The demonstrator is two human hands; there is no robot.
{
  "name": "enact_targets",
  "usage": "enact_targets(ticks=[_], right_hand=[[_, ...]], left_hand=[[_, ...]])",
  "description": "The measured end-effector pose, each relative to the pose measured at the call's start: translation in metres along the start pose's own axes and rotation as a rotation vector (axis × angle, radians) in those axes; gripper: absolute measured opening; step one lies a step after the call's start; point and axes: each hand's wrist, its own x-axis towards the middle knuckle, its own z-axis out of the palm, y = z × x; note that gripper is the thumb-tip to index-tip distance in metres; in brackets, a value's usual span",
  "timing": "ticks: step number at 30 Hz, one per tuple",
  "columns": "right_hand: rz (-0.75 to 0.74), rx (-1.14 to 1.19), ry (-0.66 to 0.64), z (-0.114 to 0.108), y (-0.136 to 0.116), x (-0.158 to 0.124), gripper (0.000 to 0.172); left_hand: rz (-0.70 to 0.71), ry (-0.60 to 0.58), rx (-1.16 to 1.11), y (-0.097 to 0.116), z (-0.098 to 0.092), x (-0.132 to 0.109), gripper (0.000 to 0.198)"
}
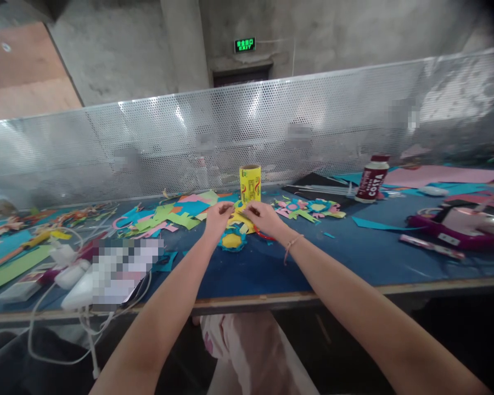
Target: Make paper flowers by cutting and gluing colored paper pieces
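My left hand [219,215] and my right hand [265,216] face each other over the middle of the table. The fingers of both are drawn together in a pinch; what they hold is too small and blurred to make out. Beneath and between them lies a piece of yellow paper [249,226]. Close in front of my left hand is a paper flower [233,241] with a yellow centre and a blue fringed rim. A yellow printed tube [250,184] stands upright just behind my hands. Part of a thin red loop [264,236] shows under my right hand.
Coloured paper scraps [181,215] spread left of my hands, with more paper flowers [318,206] to the right. A dark red bottle [371,180], a pen [431,247] and a purple object [456,229] stand or lie farther right. White cables [35,334] hang over the front-left edge. A perforated metal screen [160,142] backs the table.
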Motion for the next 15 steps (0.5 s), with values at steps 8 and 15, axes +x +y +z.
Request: enact_targets(ticks=[8,15], right_hand=[[-0.076,-0.072,-0.065,0.005,-0.0067,-0.0015,0.016],[0.015,-0.086,-0.008,0.0013,-0.009,0.0005,0.024]], left_hand=[[0.035,-0.103,-0.01,-0.0066,0.0033,0.0004,0.014],[0.074,-0.189,0.032,-0.003,0.005,-0.0031,0.016]])
